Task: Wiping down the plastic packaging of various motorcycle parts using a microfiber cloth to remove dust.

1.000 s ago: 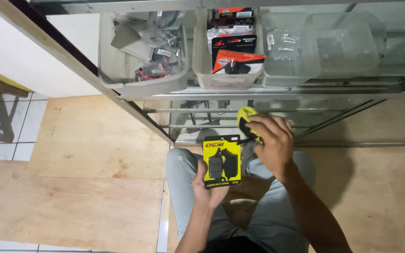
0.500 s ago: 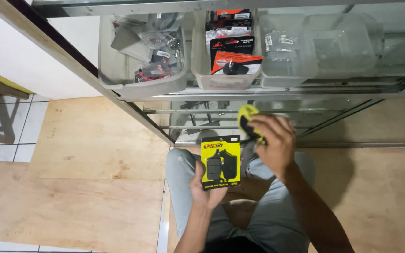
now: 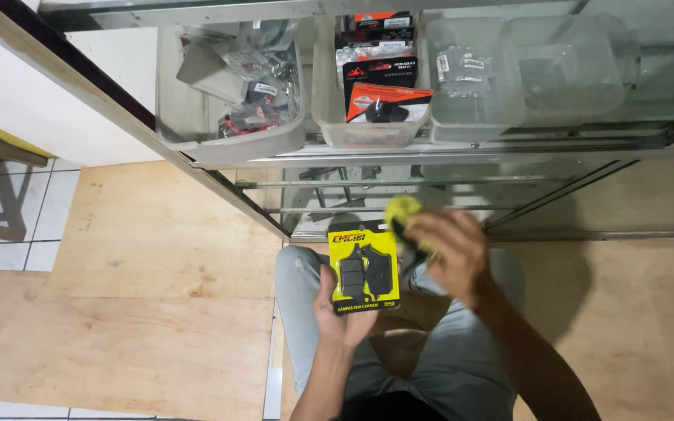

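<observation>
The left hand holds a yellow card pack flat, fingers clamped on its bottom edge, over the knees. Just right, the blurry right hand grips another yellow pack. Farther off, clear bins sit on a glass shelf.

A flat yellow blister pack with two dark brake pads under clear plastic is held upright, face toward the camera, above the lap. A second yellow pack, blurred and tilted, is gripped just beside its upper right corner.
</observation>
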